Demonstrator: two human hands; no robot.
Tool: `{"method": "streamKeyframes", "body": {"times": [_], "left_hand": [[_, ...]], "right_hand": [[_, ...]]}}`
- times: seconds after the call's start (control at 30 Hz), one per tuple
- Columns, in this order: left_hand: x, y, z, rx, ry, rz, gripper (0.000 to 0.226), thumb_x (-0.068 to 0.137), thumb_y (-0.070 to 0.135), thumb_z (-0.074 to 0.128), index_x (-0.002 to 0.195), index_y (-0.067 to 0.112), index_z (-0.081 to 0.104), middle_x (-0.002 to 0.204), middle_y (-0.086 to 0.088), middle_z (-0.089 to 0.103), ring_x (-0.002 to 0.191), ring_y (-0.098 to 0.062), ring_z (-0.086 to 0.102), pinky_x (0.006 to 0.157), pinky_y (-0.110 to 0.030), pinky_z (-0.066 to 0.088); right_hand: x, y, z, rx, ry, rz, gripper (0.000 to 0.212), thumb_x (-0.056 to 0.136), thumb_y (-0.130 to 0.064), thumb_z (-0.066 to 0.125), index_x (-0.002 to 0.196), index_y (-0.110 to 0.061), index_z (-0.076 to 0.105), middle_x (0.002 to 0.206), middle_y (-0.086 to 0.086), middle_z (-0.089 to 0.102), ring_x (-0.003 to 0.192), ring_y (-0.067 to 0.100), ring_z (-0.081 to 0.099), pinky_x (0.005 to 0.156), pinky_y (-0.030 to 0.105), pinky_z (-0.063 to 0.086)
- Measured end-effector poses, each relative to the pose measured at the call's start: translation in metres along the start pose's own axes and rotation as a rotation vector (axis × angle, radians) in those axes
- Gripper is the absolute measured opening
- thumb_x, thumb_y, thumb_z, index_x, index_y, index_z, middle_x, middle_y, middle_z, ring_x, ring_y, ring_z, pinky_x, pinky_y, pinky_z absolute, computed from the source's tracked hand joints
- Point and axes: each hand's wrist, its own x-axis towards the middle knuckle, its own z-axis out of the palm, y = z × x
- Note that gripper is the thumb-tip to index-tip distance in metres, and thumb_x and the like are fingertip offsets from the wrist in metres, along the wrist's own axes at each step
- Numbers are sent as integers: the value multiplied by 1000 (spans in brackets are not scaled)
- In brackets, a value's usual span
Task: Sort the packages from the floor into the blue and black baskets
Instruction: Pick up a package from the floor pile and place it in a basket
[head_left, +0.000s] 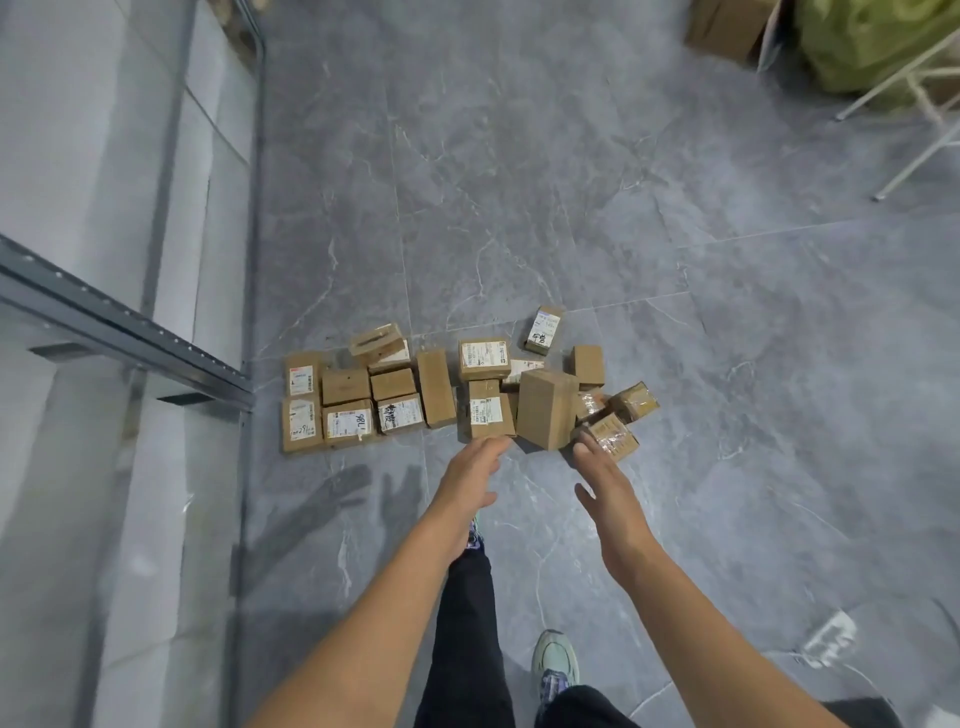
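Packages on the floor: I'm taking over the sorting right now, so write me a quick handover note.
Left hand: open, empty, fingertips near a labelled box.
Right hand: open, empty, by a taped box.
Packages: all in a cluster on the grey floor; none held.
Baskets: not in view.
Done: nothing visibly sorted.
Left: every package seen here.

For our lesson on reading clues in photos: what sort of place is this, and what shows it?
Probably a parcel sorting or storage room: many small labelled packages lie on a grey tiled floor, beside a metal rail, with a bigger carton at the back.
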Motion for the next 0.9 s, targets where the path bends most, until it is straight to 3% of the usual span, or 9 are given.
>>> {"method": "streamKeyframes", "body": {"times": [0.2,0.3,0.43,0.5,0.6,0.67,0.77,0.9], "left_hand": [[108,24,-25,52,-56,-108,16,107,39,50,121,33,55,141,3,53,132,-14,49,110,-42,42],[160,26,-30,93,-87,-157,7,107,39,50,110,38,57,138,2,53,129,-14,49,109,-42,42],[230,17,-24,145,-105,-201,12,106,40,50,98,40,59,139,0,56,126,-15,52,103,-41,45],[269,2,-17,161,-122,-228,16,105,43,51,111,34,62,144,0,56,130,-15,52,107,-45,45],[329,-25,-4,180,-153,-267,44,105,49,48,141,26,54,147,1,54,136,-16,49,110,-44,44],[369,-42,7,174,-162,-289,44,105,50,46,141,26,54,144,2,56,135,-16,50,111,-46,43],[427,-71,23,155,-140,-315,28,107,49,43,123,33,58,131,7,56,125,-13,52,111,-45,40],[494,-111,43,176,-124,-371,47,107,54,40,145,29,51,148,4,50,125,-14,48,101,-39,38]], "right_hand": [[93,-5,19,3,119,136,59,105,-53,50,160,-35,38,164,-5,39,153,23,33,128,48,24],[135,4,20,11,156,191,59,106,-52,50,160,-36,37,165,-6,37,153,22,33,128,49,24],[192,27,13,-5,211,226,57,107,-50,50,160,-34,37,164,-8,38,152,18,35,127,49,26],[226,45,8,-9,236,252,56,107,-48,50,160,-33,39,163,-9,41,151,17,37,127,49,27],[283,81,0,10,251,271,55,107,-46,52,159,-30,41,160,-8,44,149,16,39,127,49,27],[320,105,-5,16,263,286,56,107,-44,52,159,-28,40,159,-8,44,148,16,40,127,48,27],[372,142,-12,21,257,322,59,107,-44,53,161,-26,37,160,-7,42,148,15,39,126,44,28],[427,186,-26,22,251,362,65,102,-54,56,161,-32,37,162,-9,42,149,14,39,126,44,28]]}}
